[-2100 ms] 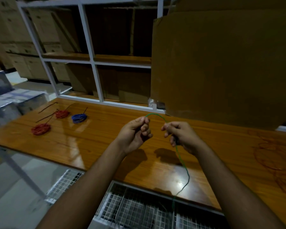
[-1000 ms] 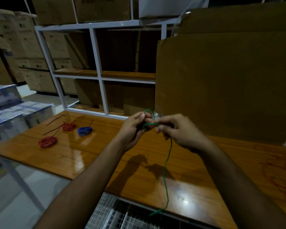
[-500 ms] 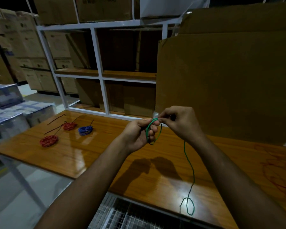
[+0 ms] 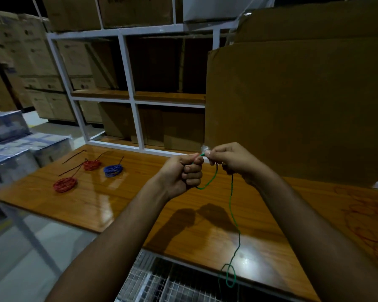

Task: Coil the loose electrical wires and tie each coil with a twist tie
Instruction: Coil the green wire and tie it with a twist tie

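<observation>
A glossy wooden table (image 4: 100, 205) stood in dim light. Behind it rose a white metal shelf frame (image 4: 127, 68) holding cardboard boxes (image 4: 135, 9). Right of the frame leaned a large cardboard sheet (image 4: 297, 110); left of the table lay grey floor (image 4: 13, 253).

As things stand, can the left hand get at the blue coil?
Probably not yet: the left hand is gripping the green wire. The table between it and the blue coil looks bare, so once freed, likely yes.
</observation>
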Demonstrator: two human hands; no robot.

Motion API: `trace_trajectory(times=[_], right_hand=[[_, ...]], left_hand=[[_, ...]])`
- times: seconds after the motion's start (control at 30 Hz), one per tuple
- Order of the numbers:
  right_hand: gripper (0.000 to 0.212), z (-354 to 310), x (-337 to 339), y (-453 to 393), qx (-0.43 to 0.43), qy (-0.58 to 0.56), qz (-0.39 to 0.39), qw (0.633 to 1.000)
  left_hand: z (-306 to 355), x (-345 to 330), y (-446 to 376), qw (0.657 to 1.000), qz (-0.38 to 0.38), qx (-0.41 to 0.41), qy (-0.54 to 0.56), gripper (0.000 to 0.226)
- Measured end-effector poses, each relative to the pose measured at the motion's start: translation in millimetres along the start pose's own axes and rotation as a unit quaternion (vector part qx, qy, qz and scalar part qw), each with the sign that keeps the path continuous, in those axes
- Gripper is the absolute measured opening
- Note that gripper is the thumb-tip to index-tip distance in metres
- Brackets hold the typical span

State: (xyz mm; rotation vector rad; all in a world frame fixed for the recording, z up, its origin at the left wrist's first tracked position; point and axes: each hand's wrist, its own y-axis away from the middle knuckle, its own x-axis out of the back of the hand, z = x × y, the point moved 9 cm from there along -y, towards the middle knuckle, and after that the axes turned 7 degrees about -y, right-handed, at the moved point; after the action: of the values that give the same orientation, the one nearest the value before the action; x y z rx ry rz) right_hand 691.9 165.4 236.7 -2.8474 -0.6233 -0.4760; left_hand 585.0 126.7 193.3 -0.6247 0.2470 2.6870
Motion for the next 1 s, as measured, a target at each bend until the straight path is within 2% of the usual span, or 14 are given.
trace_trajectory(times=[0.1, 0.17, 0.27, 0.33, 0.43, 0.5, 0.57, 0.63, 0.73, 0.77, 0.83, 0.9, 0.97, 1.0], right_hand=[[0.019, 23, -6, 4, -0.008, -0.069, -0.068, 0.995], [0.014, 57, -15, 13, -0.061, -0.131, -0.142, 0.979], [0.013, 107, -36, 32, -0.126, -0.153, -0.211, 0.957], [0.010, 119, -54, 42, -0.151, -0.211, -0.205, 0.944], [0.009, 112, -63, 45, -0.162, -0.279, -0.081, 0.943], [0.012, 94, -55, 45, -0.130, -0.176, 0.023, 0.975], [0.019, 57, -49, 47, -0.061, 0.024, 0.067, 0.996], [0.020, 17, -55, 50, 0.003, 0.179, 0.029, 0.983], [0.023, -24, -62, 56, 0.064, 0.321, -0.043, 0.944], [0.031, -37, -59, 58, 0.097, 0.350, -0.030, 0.931], [0.038, -63, -40, 64, 0.158, 0.339, 0.054, 0.926], [0.028, -80, -24, 73, 0.235, 0.308, 0.145, 0.911], [0.007, -85, -16, 79, 0.275, 0.327, 0.208, 0.880], [0.013, -83, -12, 78, 0.274, 0.333, 0.236, 0.871]], left_hand=[[7, 1, 0, 0.998, 0.004, -0.021, 0.065, 0.022], [16, 4, 3, 0.996, 0.009, -0.044, 0.080, 0.022], [29, 4, 6, 0.993, 0.012, -0.066, 0.093, 0.021], [34, 3, 6, 0.992, 0.011, -0.071, 0.102, 0.021], [38, 4, 2, 0.992, 0.027, -0.078, 0.091, 0.030], [38, 8, -2, 0.993, 0.048, -0.085, 0.072, 0.033], [38, 11, -4, 0.991, 0.071, -0.096, 0.054, 0.032], [40, 13, -5, 0.989, 0.095, -0.111, 0.031, 0.032], [42, 13, -3, 0.982, 0.131, -0.133, -0.024, 0.031], [42, 14, -3, 0.980, 0.140, -0.136, -0.035, 0.029], [40, 15, -1, 0.981, 0.142, -0.131, -0.016, 0.025], [42, 13, 2, 0.982, 0.134, -0.131, -0.024, 0.022], [44, 11, 4, 0.976, 0.137, -0.131, -0.109, 0.024], [44, 8, 5, 0.972, 0.136, -0.127, -0.145, 0.026]])
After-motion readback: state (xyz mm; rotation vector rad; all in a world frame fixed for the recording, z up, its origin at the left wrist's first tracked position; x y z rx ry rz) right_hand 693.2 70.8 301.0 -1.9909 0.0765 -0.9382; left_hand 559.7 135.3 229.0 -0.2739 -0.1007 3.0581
